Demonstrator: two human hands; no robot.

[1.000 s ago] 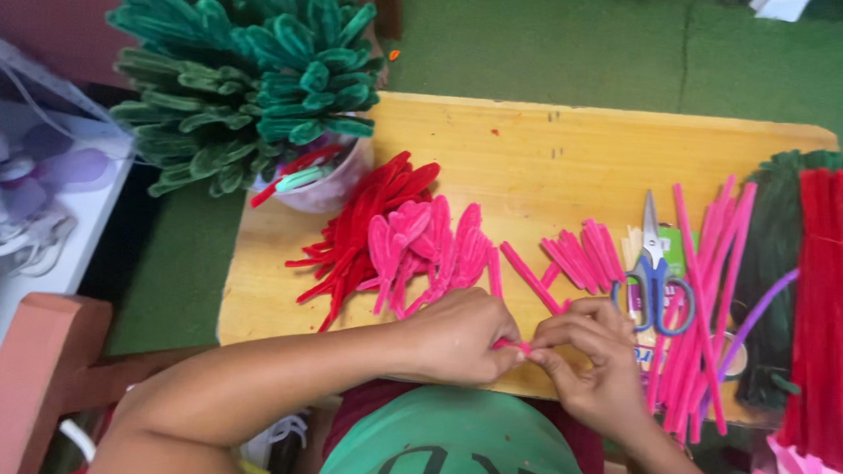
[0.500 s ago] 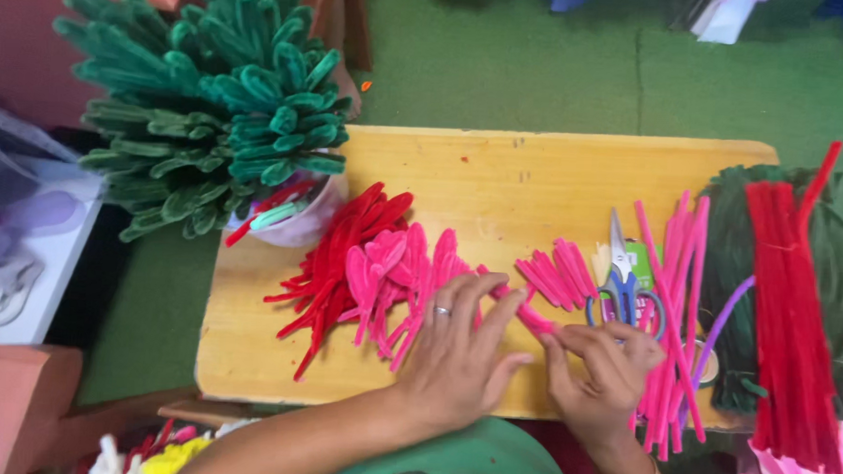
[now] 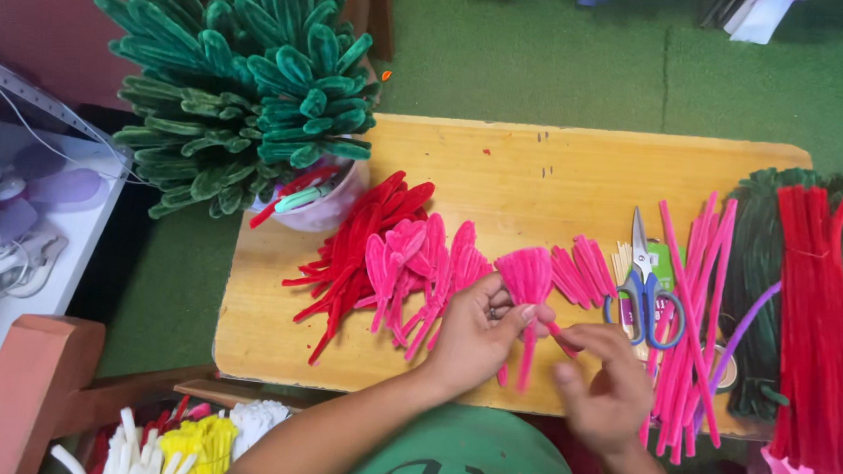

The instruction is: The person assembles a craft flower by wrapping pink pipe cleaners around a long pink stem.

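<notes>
Left hand [image 3: 474, 336] pinches pink petal [image 3: 526, 278]; right hand [image 3: 604, 392] beside.

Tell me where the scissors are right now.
In the head view, the blue-handled scissors lie on the right part of the wooden table, blades pointing away, just beyond the right hand and beside the pink pipe cleaners.

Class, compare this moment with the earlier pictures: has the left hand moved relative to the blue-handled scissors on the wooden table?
Yes. The left hand has lifted a pink fan-shaped petal up the table, closer to the scissors.

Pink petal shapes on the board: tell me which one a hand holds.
The fan-shaped pink petal, pinched by the left hand. The other pink petals lie untouched beside the red pile.
</notes>
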